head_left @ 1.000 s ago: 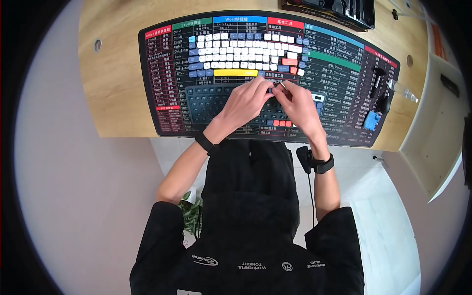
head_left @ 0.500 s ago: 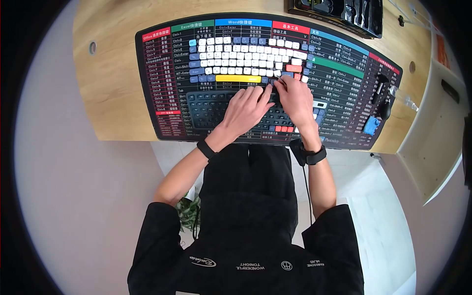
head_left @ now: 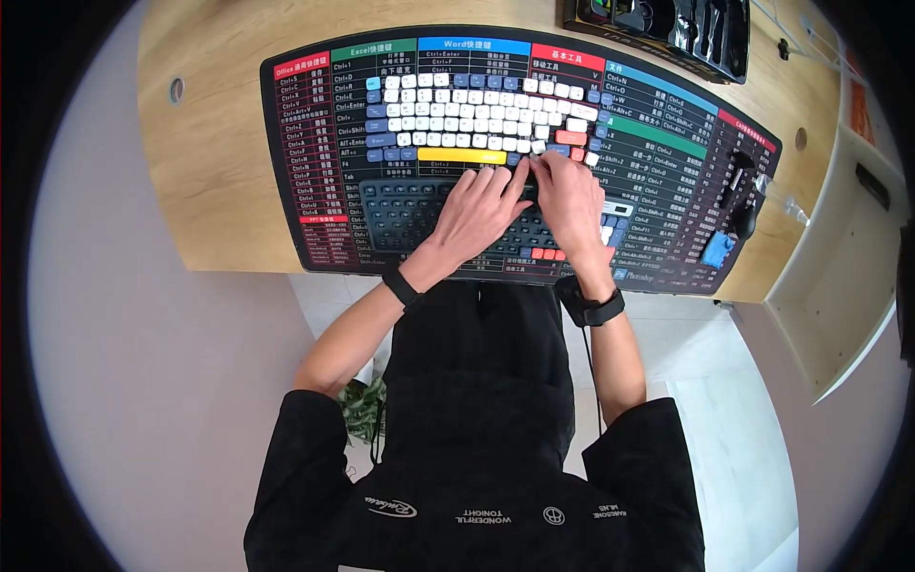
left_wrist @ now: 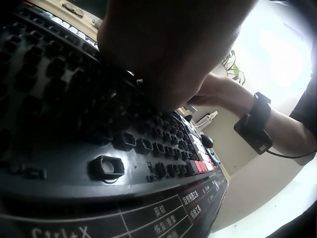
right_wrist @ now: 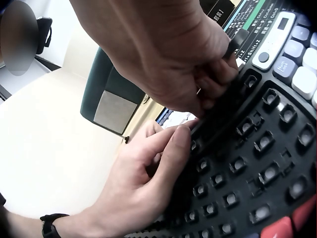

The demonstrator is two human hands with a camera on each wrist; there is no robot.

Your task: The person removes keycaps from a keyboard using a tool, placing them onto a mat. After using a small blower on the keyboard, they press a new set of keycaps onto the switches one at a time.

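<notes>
The right hand (head_left: 571, 202) is edging nearer the keycaps (head_left: 477, 111), gripping a dark piece (right_wrist: 239, 42) (left hand (head_left: 474, 215) lying relaxed); bumping risks scattering them.

A leafy plant (head_left: 362, 412) shows below the wooden desk (head_left: 214, 205).

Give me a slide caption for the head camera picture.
Left hand and right hand at a partly bare keyboard, keycaps in rows beyond it on a printed mat.

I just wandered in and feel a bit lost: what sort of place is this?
Probably an office or study. A wooden desk carries a large mat printed with software shortcuts, and on that mat lie a dark keyboard and rows of loose keycaps.
</notes>
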